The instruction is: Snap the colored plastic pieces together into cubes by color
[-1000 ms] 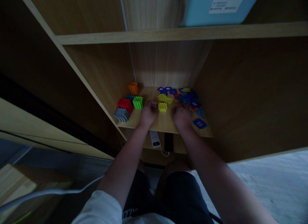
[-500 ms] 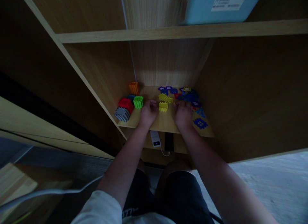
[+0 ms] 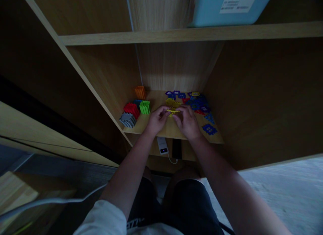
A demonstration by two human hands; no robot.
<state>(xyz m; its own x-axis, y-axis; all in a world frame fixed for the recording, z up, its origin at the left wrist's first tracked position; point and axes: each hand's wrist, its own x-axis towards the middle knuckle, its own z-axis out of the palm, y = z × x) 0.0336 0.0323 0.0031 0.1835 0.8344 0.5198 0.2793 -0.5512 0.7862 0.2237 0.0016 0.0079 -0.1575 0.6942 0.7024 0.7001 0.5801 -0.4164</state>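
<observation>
Between my two hands is a thin yellow interlocking tile (image 3: 173,110), held roughly flat above the shelf. My left hand (image 3: 158,119) pinches its left end, and my right hand (image 3: 187,120) pinches its right end. Below the tile, part of a yellow stack shows, mostly hidden. More yellow tiles (image 3: 171,102) lie just behind the hands. On the left stand stacks of the same kind of tiles: a green stack (image 3: 145,107), a red stack (image 3: 132,109), a grey stack (image 3: 128,120) and an orange stack (image 3: 140,92).
Loose blue tiles (image 3: 199,102) with some red ones lie heaped at the shelf's right, a single blue tile (image 3: 209,129) nearer the front. A white power bank (image 3: 162,145) with a cable sits on the lower shelf. Above, a light-blue bin (image 3: 227,16) rests on the upper shelf.
My right hand has moved left from the blue heap, and my left hand slightly right. A yellow tile is now held between them, in front of the yellow stack.
</observation>
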